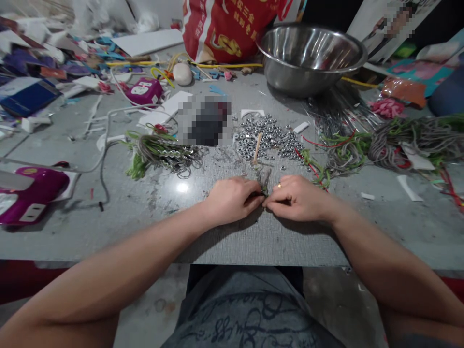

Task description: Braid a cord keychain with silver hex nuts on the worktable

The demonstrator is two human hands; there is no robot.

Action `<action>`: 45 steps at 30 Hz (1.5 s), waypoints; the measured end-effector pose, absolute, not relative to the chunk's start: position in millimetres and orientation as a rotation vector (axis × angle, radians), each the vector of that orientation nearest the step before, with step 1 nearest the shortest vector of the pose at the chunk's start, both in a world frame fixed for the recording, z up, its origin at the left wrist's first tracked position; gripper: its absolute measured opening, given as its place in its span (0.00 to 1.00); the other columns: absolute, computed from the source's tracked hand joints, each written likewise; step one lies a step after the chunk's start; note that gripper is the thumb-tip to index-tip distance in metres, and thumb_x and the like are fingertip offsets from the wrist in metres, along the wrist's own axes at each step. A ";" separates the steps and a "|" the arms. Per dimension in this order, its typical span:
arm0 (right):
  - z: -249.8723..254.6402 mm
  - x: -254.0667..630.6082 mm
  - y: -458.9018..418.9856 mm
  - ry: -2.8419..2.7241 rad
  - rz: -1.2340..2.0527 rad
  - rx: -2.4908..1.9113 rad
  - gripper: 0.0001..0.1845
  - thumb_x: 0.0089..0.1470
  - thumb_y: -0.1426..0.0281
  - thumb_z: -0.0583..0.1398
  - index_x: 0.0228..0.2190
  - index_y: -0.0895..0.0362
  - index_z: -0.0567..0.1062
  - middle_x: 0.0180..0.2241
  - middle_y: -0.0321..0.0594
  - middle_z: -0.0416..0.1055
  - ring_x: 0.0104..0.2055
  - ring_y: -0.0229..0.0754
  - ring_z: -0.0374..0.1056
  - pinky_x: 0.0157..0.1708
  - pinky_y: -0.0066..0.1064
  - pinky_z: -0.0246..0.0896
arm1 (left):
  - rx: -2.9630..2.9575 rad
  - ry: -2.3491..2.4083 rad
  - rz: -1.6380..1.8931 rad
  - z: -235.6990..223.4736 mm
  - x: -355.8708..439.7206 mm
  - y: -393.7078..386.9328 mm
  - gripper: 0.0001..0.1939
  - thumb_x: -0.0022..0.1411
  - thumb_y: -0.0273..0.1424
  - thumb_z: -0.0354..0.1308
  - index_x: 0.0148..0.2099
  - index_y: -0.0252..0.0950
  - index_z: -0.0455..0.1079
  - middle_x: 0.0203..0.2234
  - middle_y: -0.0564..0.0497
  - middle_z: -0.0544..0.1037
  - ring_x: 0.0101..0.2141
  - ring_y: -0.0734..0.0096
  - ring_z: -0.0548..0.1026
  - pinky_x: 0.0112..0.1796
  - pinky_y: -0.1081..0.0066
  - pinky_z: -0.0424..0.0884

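Observation:
My left hand (232, 199) and my right hand (297, 198) meet fingertip to fingertip low over the grey table (152, 232). Both are closed in a pinch on a thin grey-green cord (266, 184), part of which shows between them; its ends are hidden by my fingers. Just beyond lies a spread of small silver ring-like beads (266, 133), with a short wooden stick (257, 147) across it. A bundle of grey and green cords with metal pieces (159, 152) rests to the left. To the right is a larger heap of similar cords (348, 152).
A steel bowl (308, 72) and a red bag (232, 29) stand at the back. Purple power sockets (32, 198) and a white cable (106, 159) are on the left. Scraps litter the far left; thin metal pieces (337, 111) lie near the bowl.

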State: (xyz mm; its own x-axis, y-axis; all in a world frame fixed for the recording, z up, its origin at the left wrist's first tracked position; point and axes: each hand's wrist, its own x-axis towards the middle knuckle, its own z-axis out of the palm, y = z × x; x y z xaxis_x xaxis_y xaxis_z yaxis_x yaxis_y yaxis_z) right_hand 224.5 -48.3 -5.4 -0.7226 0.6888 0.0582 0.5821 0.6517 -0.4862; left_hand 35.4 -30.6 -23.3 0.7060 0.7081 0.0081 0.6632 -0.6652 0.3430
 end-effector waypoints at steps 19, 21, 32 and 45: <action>-22.3 219.1 -48.6 -2.826 0.154 -1.669 0.31 0.58 0.59 0.48 0.59 0.64 0.56 0.63 0.55 0.46 0.64 0.55 0.41 0.57 0.62 0.34 | 2.645 1.174 0.319 -34.2 35.9 -42.1 0.27 0.60 0.37 0.52 0.56 0.24 0.58 0.53 0.36 0.65 0.55 0.55 0.61 0.54 0.58 0.59; -22.3 218.6 -49.5 -2.825 0.136 -1.728 0.34 0.58 0.56 0.46 0.60 0.63 0.54 0.63 0.55 0.44 0.65 0.56 0.38 0.56 0.64 0.28 | 2.649 1.188 0.184 -34.7 36.4 -43.4 0.31 0.62 0.40 0.47 0.61 0.23 0.51 0.59 0.35 0.57 0.60 0.53 0.52 0.57 0.53 0.51; -20.5 215.5 -54.1 -2.730 -0.063 -2.063 0.45 0.54 0.46 0.37 0.60 0.67 0.51 0.64 0.58 0.39 0.65 0.61 0.33 0.51 0.70 0.14 | 2.712 1.490 -0.121 -29.2 34.7 -44.2 0.45 0.59 0.54 0.36 0.64 0.20 0.44 0.62 0.32 0.47 0.63 0.48 0.43 0.57 0.41 0.33; -21.0 227.8 -46.9 -2.666 -0.097 -2.029 0.49 0.51 0.42 0.42 0.59 0.69 0.54 0.62 0.62 0.46 0.64 0.65 0.38 0.51 0.71 0.19 | 2.732 1.607 -0.108 -28.4 26.5 -42.8 0.47 0.57 0.55 0.40 0.64 0.19 0.46 0.61 0.27 0.50 0.62 0.42 0.45 0.55 0.38 0.32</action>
